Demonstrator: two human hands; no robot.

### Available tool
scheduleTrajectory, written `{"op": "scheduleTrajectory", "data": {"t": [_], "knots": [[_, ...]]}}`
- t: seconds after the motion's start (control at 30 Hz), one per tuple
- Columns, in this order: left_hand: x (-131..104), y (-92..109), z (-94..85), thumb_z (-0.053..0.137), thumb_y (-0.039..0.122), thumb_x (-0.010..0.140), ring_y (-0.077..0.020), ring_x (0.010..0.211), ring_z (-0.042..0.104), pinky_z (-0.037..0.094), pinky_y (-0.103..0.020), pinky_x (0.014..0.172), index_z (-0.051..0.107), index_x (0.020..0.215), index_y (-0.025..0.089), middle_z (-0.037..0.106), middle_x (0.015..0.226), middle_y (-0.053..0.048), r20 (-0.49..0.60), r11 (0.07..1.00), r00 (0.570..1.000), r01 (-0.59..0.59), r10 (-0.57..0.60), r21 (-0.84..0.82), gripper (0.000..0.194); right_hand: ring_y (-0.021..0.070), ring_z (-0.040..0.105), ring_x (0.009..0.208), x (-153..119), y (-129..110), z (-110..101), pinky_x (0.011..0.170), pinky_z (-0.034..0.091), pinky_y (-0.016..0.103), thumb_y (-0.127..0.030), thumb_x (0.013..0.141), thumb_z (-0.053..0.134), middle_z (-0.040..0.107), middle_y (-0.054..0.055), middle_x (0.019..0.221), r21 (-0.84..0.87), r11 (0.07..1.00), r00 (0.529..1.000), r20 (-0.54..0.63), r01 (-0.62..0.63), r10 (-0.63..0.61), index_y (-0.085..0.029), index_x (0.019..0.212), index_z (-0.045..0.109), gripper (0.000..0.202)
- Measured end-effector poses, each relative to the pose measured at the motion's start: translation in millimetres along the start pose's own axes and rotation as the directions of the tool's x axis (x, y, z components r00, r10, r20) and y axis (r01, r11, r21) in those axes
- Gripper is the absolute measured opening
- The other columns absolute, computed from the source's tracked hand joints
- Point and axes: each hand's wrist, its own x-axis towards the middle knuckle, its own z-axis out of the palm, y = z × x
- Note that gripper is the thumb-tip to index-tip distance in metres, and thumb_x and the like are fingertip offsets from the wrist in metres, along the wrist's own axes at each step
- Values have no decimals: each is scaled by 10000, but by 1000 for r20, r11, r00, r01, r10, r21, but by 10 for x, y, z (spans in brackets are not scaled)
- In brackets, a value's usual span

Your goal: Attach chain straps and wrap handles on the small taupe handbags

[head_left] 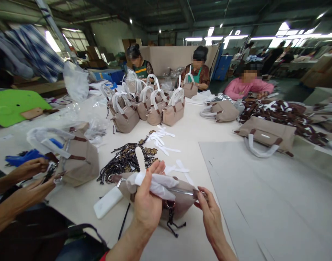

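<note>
Head view: left hand (147, 203) grips white foam wrap (157, 185) on taupe handbag (182, 203).

Row of taupe handbags (155, 108) mid-table; beaded chains (128, 157) nearby; grey card sheets (264, 188) right; co-workers seated beyond.

Bright overhead glare, warped blurry edges

1. Taupe handbag (179, 203) with brown trim, under the left hand (146, 203).
2. White wrapping paper (160, 185) in that hand.
3. Black-and-gold beaded straps (125, 159) beyond it.
4. Cream desk (198, 130); grey sheet (264, 195) right of the right hand (211, 214).
</note>
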Motion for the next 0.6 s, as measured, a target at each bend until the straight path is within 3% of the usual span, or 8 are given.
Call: {"op": "scheduleTrajectory", "data": {"t": [0.13, 0.27, 0.43, 0.6], "knots": [[91, 185, 248, 415, 285, 891, -183, 817, 651, 509, -308, 758, 626, 798, 108, 684, 809, -109, -136, 987, 977, 159, -163, -38, 291, 200, 610, 783, -134, -19, 23, 693, 528, 310, -557, 774, 523, 648, 63, 848, -85, 992, 995, -16, 98, -100, -164, 940, 592, 432], [51, 395, 292, 387, 300, 895, -131, 512, 529, 475, -262, 550, 565, 595, 129, 480, 471, -3, -53, 963, 961, 270, -270, -11, 388, 165, 588, 651, -315, -31, -21, 596, 498, 244, -480, 783, 560, 644, 30, 726, -160, 955, 968, 9, 249, -251, -178, 877, 622, 322], [-5, 619, 265, 339, 332, 909, -90, 434, 408, 431, -236, 517, 507, 531, 142, 357, 435, 33, -33, 949, 949, 316, -315, 19, 455, 174, 590, 721, -585, -22, 47, 678, 479, 239, -450, 792, 572, 644, 40, 804, -102, 918, 923, 33, 384, -383, -210, 899, 608, 265], [-13, 555, 205, 394, 336, 889, -84, 399, 402, 423, -229, 516, 527, 540, 143, 374, 397, 42, 24, 931, 938, 341, -347, 132, 420, 164, 579, 628, -635, 133, 122, 602, 474, 243, -459, 818, 531, 615, 40, 736, -172, 882, 899, 96, 438, -428, -213, 829, 590, 253]]}}
